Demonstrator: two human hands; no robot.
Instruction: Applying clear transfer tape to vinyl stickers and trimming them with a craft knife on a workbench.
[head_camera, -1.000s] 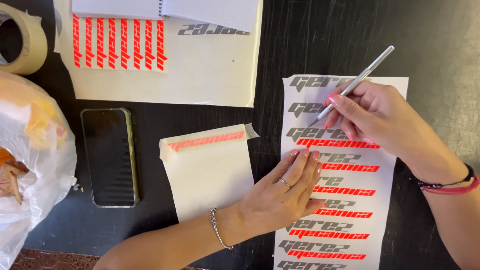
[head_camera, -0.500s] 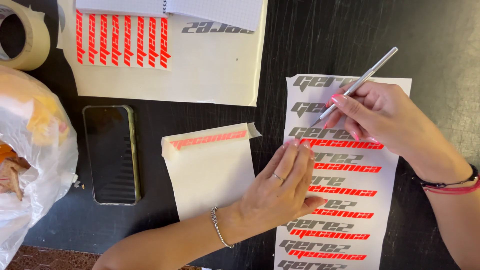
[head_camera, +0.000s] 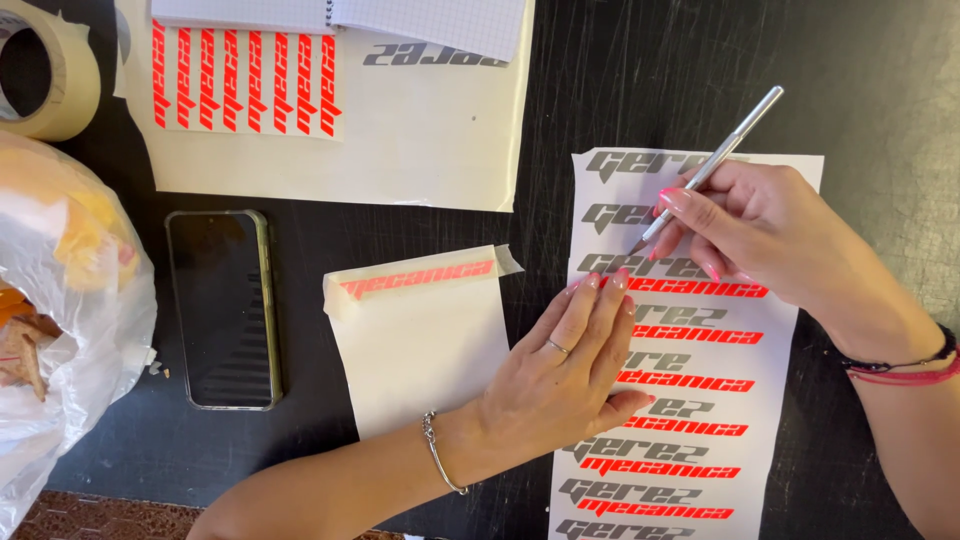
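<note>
A long white sticker sheet (head_camera: 780, 400) with grey and orange-red lettering lies on the black table at the right. My left hand (head_camera: 565, 375) rests flat on the sheet's left edge, fingers together, holding it down. My right hand (head_camera: 765, 235) grips a thin silver craft knife (head_camera: 715, 160) like a pen, its tip touching the sheet near the upper grey lettering. To the left lies a smaller white backing piece (head_camera: 420, 350) with one orange-red sticker strip under masking tape along its top.
A dark phone (head_camera: 222, 305) lies face up left of the small piece. A large white sheet (head_camera: 430, 140) with orange stickers and a notebook (head_camera: 440, 15) are at the top. A masking tape roll (head_camera: 45, 70) and a plastic bag (head_camera: 60, 300) sit at the left.
My left hand slid slightly up along the sheet's left edge. My right hand and the knife shifted a little, the tip staying near the upper lettering.
</note>
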